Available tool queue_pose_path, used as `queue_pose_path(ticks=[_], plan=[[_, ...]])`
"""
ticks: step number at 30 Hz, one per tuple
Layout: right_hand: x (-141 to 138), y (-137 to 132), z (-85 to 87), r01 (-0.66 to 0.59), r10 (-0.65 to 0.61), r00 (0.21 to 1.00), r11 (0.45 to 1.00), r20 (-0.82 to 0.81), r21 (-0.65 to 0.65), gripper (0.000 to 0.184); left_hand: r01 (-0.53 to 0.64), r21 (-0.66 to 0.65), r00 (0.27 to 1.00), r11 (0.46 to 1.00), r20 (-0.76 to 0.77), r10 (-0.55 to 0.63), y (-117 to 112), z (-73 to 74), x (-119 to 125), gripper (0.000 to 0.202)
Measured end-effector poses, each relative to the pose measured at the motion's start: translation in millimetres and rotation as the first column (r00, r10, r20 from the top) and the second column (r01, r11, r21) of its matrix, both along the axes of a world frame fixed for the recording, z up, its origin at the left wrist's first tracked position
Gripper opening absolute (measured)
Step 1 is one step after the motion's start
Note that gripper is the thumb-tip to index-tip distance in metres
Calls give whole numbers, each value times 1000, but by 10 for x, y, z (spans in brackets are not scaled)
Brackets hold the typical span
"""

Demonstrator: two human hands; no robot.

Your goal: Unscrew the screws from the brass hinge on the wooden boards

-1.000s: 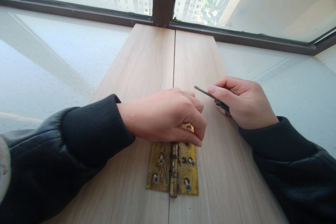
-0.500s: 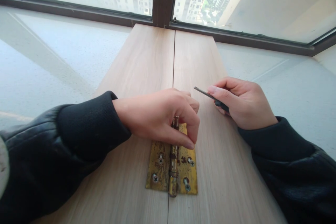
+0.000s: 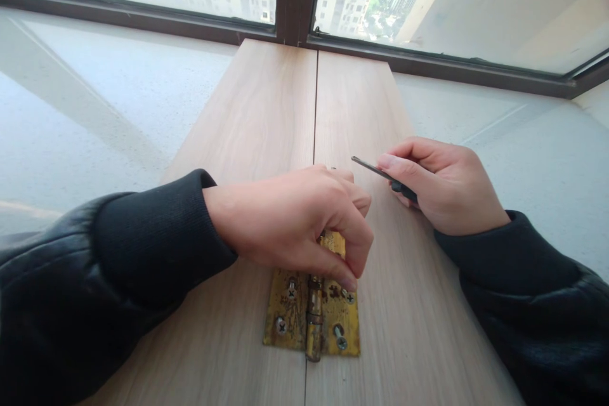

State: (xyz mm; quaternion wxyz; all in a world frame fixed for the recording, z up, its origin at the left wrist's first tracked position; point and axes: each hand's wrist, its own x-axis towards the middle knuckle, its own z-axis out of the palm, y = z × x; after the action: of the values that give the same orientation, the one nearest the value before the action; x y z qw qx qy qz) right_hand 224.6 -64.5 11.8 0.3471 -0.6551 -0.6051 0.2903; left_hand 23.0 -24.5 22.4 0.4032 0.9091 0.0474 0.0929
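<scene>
A rusty brass hinge (image 3: 311,317) is screwed across the seam of two light wooden boards (image 3: 266,127). My left hand (image 3: 295,222) covers the hinge's upper half, thumb and forefinger pinched together over its right leaf; what they pinch is hidden. Several screw heads show in the lower half. My right hand (image 3: 440,184) rests on the right board, closed around a small dark screwdriver (image 3: 383,174) whose blade points left, toward my left hand.
The boards lie on a pale speckled stone sill (image 3: 95,108) and run up to a dark window frame (image 3: 295,0). High-rise buildings show through the glass. Black sleeves cover both of my forearms.
My left hand has slid slightly down and right over the hinge, covering the pin's top that showed half a second ago. My right hand and the screwdriver have barely moved.
</scene>
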Motion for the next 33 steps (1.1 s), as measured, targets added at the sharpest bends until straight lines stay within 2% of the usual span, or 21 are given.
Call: queue_pose_path(ticks=[5, 12, 18, 24, 29, 33], plan=[[37, -16, -23, -3, 3, 1000, 1000, -1, -11, 21, -75, 49, 997, 996, -1, 76, 19, -3, -24, 11], [47, -25, -24, 2, -2, 1000, 1000, 14, 12, 22, 3, -34, 999, 999, -47, -5, 16, 9, -18, 12], [50, -14, -34, -16, 16, 1000, 1000, 15, 2, 23, -108, -24, 994, 994, -15, 108, 30, -14, -16, 12], [35, -28, -7, 5, -5, 1000, 1000, 29, -8, 21, 13, -66, 999, 998, -51, -17, 32, -4, -28, 8], [26, -23, -9, 0, 0, 1000, 1000, 19, -12, 21, -118, -6, 993, 993, -15, 118, 33, -6, -16, 13], [53, -27, -34, 6, -6, 1000, 1000, 10, 0, 21, -74, -34, 996, 997, -52, 73, 44, 5, -26, 9]])
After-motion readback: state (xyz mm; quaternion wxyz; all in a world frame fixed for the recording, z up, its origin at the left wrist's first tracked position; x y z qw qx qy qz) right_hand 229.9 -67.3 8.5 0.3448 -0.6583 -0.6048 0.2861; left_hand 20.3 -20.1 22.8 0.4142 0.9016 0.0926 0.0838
